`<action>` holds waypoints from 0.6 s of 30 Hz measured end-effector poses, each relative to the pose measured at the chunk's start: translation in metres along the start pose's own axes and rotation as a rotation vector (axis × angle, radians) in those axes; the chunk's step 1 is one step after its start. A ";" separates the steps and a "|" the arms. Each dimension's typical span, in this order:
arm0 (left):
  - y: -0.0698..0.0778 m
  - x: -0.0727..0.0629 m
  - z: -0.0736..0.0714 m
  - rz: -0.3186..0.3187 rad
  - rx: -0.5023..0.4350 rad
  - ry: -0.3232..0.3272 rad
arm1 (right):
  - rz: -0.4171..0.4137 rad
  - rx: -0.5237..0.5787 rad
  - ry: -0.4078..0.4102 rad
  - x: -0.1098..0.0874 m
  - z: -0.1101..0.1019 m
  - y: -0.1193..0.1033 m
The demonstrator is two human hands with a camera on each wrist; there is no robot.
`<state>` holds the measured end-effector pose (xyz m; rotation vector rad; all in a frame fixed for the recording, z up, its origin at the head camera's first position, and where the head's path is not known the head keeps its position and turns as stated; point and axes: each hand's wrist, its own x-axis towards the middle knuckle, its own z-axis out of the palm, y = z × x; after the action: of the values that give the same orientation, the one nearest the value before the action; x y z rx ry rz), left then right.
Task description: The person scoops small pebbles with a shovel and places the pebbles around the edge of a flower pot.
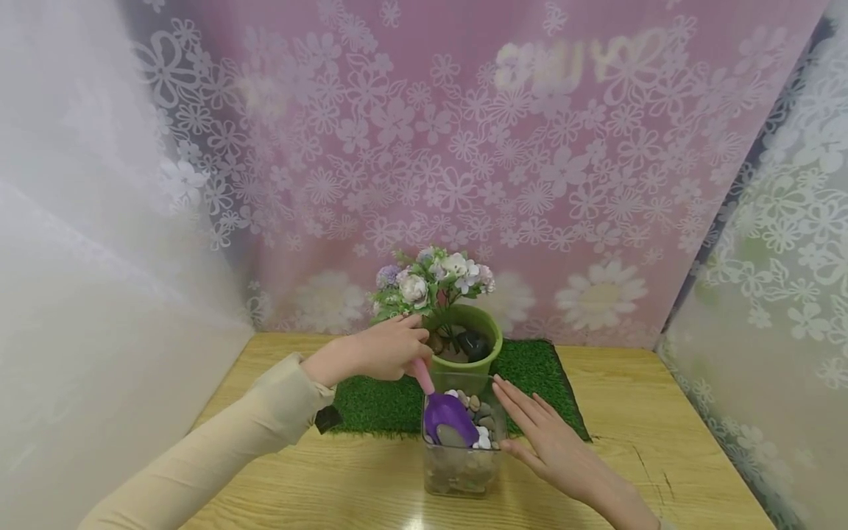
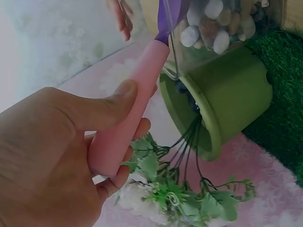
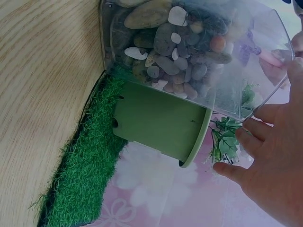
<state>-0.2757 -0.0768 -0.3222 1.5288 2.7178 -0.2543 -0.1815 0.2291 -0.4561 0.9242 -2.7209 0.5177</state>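
Observation:
My left hand (image 1: 391, 347) grips the pink handle (image 2: 130, 111) of a small shovel, thumb along the top in the left wrist view. Its purple blade (image 1: 436, 406) dips into a clear container (image 1: 457, 475) and bears a smooth grey stone (image 1: 452, 436). Pebbles (image 3: 165, 40) in grey, white and brown fill the container's lower part. With fingers stretched out, my right hand (image 1: 553, 445) touches the container's right rim. Right behind stands a green pot (image 1: 493, 352) holding artificial flowers (image 1: 430, 280) and a large black stone (image 1: 473, 344).
A mat of artificial grass (image 1: 377, 405) lies under the pot on a wooden table (image 1: 298, 478). Pink flowered cloth (image 1: 430, 147) hangs at the back, and pale curtains (image 1: 99, 258) flank both sides.

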 end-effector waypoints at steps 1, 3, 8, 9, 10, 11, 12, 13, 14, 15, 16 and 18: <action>-0.002 0.000 0.002 -0.001 -0.021 0.004 | 0.002 -0.001 -0.002 0.000 0.000 0.000; -0.006 -0.001 0.006 -0.005 -0.063 0.008 | 0.003 -0.001 -0.001 0.000 0.000 0.001; -0.008 -0.007 0.015 -0.007 -0.132 0.025 | 0.003 0.004 0.008 0.000 0.000 0.000; -0.008 -0.008 0.016 -0.006 -0.131 0.027 | 0.004 0.005 0.009 0.000 0.000 0.001; -0.008 -0.010 0.017 -0.007 -0.130 0.030 | 0.005 0.005 0.007 0.000 0.000 0.001; -0.008 -0.010 0.017 -0.008 -0.125 0.034 | 0.004 0.006 0.007 0.000 0.001 0.001; -0.008 -0.011 0.018 -0.006 -0.120 0.039 | 0.004 0.005 0.007 0.000 0.001 0.001; -0.007 -0.011 0.018 0.000 -0.110 0.047 | 0.004 0.005 0.007 0.000 0.001 0.001; -0.007 -0.011 0.019 0.003 -0.110 0.055 | 0.005 0.007 0.008 0.000 0.002 0.001; -0.006 -0.011 0.020 0.003 -0.121 0.057 | 0.006 0.009 0.008 0.000 0.002 0.001; -0.005 -0.010 0.022 0.007 -0.132 0.057 | 0.007 0.012 0.008 0.000 0.002 0.001; -0.002 -0.008 0.027 0.004 -0.149 0.050 | 0.009 0.017 0.006 0.000 0.002 0.001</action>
<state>-0.2748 -0.0885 -0.3478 1.5201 2.7010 -0.0131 -0.1824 0.2288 -0.4582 0.9134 -2.7210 0.5458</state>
